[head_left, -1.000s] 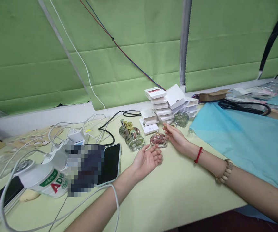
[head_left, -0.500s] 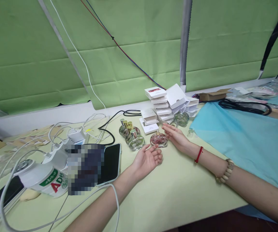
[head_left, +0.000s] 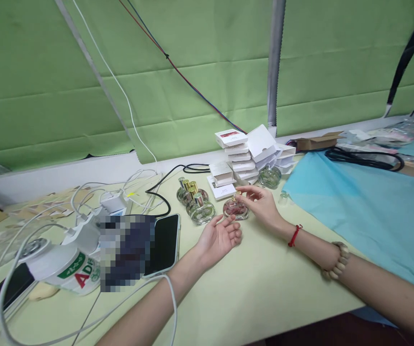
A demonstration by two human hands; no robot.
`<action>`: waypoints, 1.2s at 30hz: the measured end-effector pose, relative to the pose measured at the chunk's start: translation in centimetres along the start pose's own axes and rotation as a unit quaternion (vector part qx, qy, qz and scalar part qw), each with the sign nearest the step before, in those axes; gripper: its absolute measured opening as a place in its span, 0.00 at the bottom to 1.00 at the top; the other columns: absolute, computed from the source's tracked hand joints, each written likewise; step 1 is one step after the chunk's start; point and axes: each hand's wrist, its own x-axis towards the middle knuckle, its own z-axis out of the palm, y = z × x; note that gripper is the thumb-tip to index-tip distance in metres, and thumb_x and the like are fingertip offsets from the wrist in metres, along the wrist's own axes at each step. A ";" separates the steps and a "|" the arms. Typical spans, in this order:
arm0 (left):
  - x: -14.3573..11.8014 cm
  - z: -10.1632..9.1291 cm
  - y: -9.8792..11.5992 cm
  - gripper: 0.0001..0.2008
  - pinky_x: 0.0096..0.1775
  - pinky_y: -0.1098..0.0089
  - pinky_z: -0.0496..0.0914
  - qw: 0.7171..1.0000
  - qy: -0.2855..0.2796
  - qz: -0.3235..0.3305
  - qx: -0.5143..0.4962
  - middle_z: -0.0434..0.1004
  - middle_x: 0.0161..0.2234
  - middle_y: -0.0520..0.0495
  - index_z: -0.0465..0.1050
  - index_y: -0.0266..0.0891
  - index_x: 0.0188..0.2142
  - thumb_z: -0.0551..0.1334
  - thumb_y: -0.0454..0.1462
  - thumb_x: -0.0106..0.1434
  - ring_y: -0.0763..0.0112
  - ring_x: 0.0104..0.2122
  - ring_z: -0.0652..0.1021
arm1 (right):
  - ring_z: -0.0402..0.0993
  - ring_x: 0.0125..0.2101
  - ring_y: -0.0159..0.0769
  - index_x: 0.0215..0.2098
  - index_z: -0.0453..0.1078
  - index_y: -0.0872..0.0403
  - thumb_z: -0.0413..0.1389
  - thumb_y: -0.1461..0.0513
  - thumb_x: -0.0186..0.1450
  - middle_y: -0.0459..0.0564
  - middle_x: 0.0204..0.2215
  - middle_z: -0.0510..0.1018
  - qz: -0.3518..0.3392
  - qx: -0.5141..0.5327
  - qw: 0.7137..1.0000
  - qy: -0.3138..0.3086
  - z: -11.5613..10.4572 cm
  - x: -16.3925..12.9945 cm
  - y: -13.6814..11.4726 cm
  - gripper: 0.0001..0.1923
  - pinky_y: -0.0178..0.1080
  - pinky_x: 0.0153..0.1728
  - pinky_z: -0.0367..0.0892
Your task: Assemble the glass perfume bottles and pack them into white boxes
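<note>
L to R: wht cable crosses the L forearm, so a sudden pull could snag it; bottle cluster noted, then L hand, palm up, fingers loosely spread, holding nothing, then pink bottle, upright just beyond it, w/ R hand curled at its neck, grip vs. mere touch cannot be told. Main risk: a sideways knock at the neck could tip the glass into the cluster. Surface: pale grn table, blue cloth at R; room: grn curtain behind.
</note>
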 end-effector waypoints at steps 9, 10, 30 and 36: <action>0.2 -0.1 -0.1 0.13 0.28 0.73 0.62 1.000 -0.007 0.001 0.001 0.67 0.24 0.44 0.67 0.32 0.32 0.48 0.38 0.63 0.69 0.23 0.70 | 0.65 0.25 0.32 0.31 0.77 0.51 0.62 0.56 0.51 0.48 0.32 0.79 -0.001 -0.023 0.999 0.024 0.5 -0.1 -0.4 0.10 0.36 0.27 0.60; 0.2 -0.1 -0.1 0.14 0.28 0.73 0.62 1.000 -0.009 0.001 0.001 0.67 0.24 0.44 0.67 0.32 0.32 0.47 0.38 0.63 0.69 0.23 0.70 | 0.66 0.26 0.33 0.31 0.77 0.51 0.62 0.56 0.51 0.48 0.32 0.79 -0.008 -0.028 0.999 0.024 0.6 -0.2 -0.4 0.10 0.36 0.28 0.60; 0.2 -0.1 -0.2 0.14 0.28 0.73 0.62 1.000 -0.005 0.005 0.003 0.68 0.24 0.44 0.67 0.32 0.32 0.47 0.38 0.64 0.69 0.23 0.70 | 0.69 0.34 0.34 0.33 0.76 0.51 0.58 0.59 0.57 0.49 0.30 0.76 -0.113 -0.064 0.991 -0.008 0.9 -0.1 0.3 0.07 0.34 0.26 0.61; 0.2 0.0 -0.1 0.15 0.28 0.73 0.62 1.000 -0.007 0.003 0.000 0.68 0.24 0.44 0.67 0.32 0.31 0.46 0.38 0.64 0.68 0.23 0.70 | 0.70 0.37 0.35 0.37 0.75 0.51 0.56 0.62 0.58 0.49 0.34 0.78 -0.122 -0.090 0.988 -0.029 0.7 -0.1 0.2 0.09 0.35 0.28 0.63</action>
